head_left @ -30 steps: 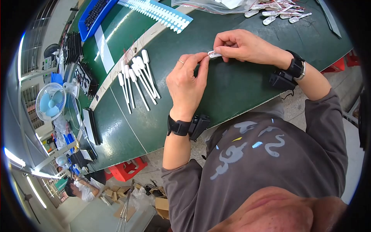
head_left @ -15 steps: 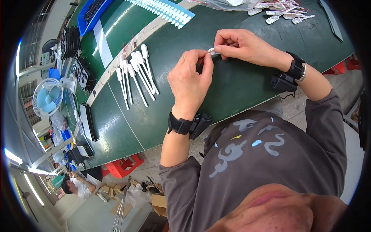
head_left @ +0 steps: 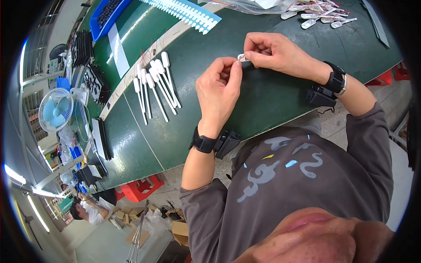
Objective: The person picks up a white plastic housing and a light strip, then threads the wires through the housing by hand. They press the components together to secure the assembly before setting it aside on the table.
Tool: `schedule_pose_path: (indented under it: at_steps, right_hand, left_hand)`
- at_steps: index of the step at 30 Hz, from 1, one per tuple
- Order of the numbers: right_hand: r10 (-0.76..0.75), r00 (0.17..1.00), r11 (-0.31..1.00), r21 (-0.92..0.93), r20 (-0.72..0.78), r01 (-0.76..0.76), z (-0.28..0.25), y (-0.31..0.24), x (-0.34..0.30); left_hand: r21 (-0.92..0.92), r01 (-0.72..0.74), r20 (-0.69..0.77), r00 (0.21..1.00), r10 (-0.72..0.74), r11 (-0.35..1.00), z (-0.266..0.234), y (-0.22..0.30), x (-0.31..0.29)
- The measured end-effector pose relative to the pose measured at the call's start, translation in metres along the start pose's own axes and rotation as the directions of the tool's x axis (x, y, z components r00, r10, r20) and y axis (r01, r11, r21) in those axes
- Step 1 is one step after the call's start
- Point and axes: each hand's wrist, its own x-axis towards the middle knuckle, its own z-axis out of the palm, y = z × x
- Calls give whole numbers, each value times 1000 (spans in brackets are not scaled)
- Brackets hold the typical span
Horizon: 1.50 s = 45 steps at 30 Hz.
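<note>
Above the green table, my left hand (head_left: 218, 90) and my right hand (head_left: 280, 53) meet in a pinch, fingertips almost touching. Between them is a small white rounded piece (head_left: 240, 57), mostly covered by my fingers; it resembles the white paddle-shaped pieces with thin red wires (head_left: 309, 23) heaped at the far right. To the left of my left hand lies a loose row of white sticks with thick oval heads (head_left: 154, 79), thin wires trailing from their far ends. At the far edge is a light-blue sheet (head_left: 186, 12) carrying rows of white tabs.
A pale strip (head_left: 169, 38) crosses the green table (head_left: 175, 140) behind the sticks. Further left are a blue bin of dark parts (head_left: 105, 17) and a fan (head_left: 55, 109). Clear plastic bags (head_left: 258, 6) lie at the far edge. Another person (head_left: 90, 209) sits at lower left.
My left hand has turned slightly and shifted a little right, its fingers curling more. My right hand stays nearly in place, still pinching at the white piece.
</note>
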Motion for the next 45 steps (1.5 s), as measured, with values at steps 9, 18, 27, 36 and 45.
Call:
schedule_pose_path:
  at_steps: [9, 18, 27, 36, 45]
  right_hand:
    - [-9, 1000, 999, -52, -14, 8, 0, -4, -2]
    - [-16, 1000, 992, -127, 0, 16, -3, -2, 0]
    - [46, 996, 999, 24, 71, -48, -3, 0, 0]
    - [70, 988, 991, 103, 137, -85, -8, -3, 1]
    - [97, 981, 986, 121, 167, -118, -9, -2, -1]
  left_hand:
    - [37, -24, -19, 1000, 25, 999, -2, 1, -1]
    - [104, -116, -50, 991, 122, 988, -3, -2, 0]
    - [184, -358, -59, 926, 373, 916, -3, -6, 1]
    - [367, -495, -8, 845, 535, 788, -6, -12, 5]
    - [477, -609, 97, 753, 651, 633, -13, -9, 5]
